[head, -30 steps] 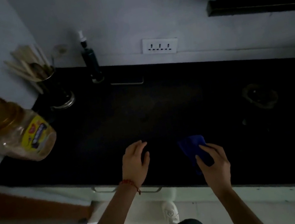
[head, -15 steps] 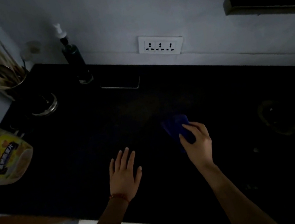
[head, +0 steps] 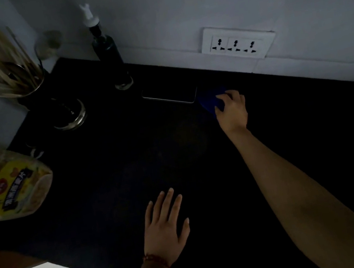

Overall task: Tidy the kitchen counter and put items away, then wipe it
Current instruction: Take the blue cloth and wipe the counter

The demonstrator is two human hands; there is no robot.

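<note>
We are pinching the blue cloth (head: 209,102) in our right grip (head: 231,111) near the wall; our left grip (head: 166,226) is lying flat, fingers apart, on the desk (head: 106,169).

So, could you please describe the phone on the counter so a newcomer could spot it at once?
Find the white wall socket above the black counter. Below and left of it, near the back wall, lies the phone: flat, dark, thin pale edge, between the upright dark bottle and the blue cloth.
</note>
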